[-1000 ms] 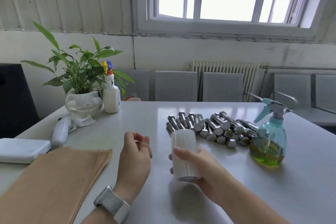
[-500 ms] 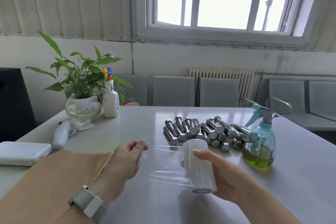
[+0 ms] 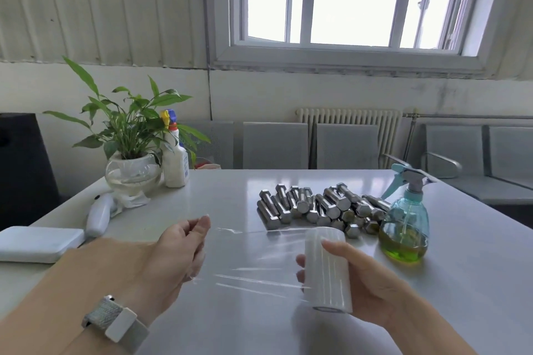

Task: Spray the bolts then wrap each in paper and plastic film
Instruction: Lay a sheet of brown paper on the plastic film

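- Between the hands, more film (image 3: 253, 256) is now drawn out than a second ago.
- Right hand (image 3: 372, 282) grips the roll (image 3: 327, 268); left hand (image 3: 176, 251) pinches the film's free end.
- Film is being readied; bolts (image 3: 320, 207) beyond the roll lie unwrapped.

Hands, L + R, both raised over the bench, forearms bare.
L hand (image 3: 173, 253): back twd camera, thumb + forefinger pinched at the free edge of the plastic film (image 3: 253, 256); other fingers loosely curled; grey-strap watch (image 3: 118, 323) on wrist. R hand (image 3: 372, 285): palm-side grip round the film roll (image 3: 327, 268), thumb on top, fingertips (image 3: 300, 261) showing at its L side; forearm runs to lower-R corner.
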